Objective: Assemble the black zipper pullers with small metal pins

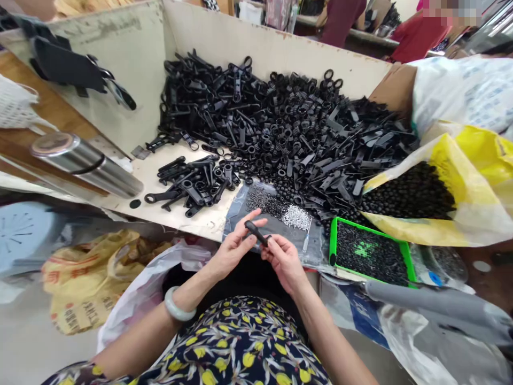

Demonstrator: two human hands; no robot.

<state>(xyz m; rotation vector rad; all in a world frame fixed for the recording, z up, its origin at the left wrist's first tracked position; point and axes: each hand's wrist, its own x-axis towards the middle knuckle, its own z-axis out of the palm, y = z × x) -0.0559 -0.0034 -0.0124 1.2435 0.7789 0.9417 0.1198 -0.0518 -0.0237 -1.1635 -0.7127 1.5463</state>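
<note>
Item, one black stick-shaped plastic part (256, 232): being held above the near edge of the worktop (146, 174), in front of the person's floral top (248, 347), slanting down from left to right. Left hand (232, 248): gripping the part's upper, rounded end between thumb and fingers; a pale bangle (179, 305) is circling the wrist. Right hand (284, 259): closing thumb and fingertips on the lower end.

Beyond the hands, a grey mat (276, 240) is bearing small loose parts, among them a cluster of silvery-white pins (296, 217). Left of the mat, a small pile of black ring-ended levers (196, 184) is lying apart from the large heap of black plastic parts (272, 128) behind. To the right, a bright green tray (333, 243) is holding tiny black pieces (368, 256); beside it, a yellow-and-white bag (487, 155) is gaping over black beads (412, 192). Far left, a steel flask (114, 176) is lying tilted.
</note>
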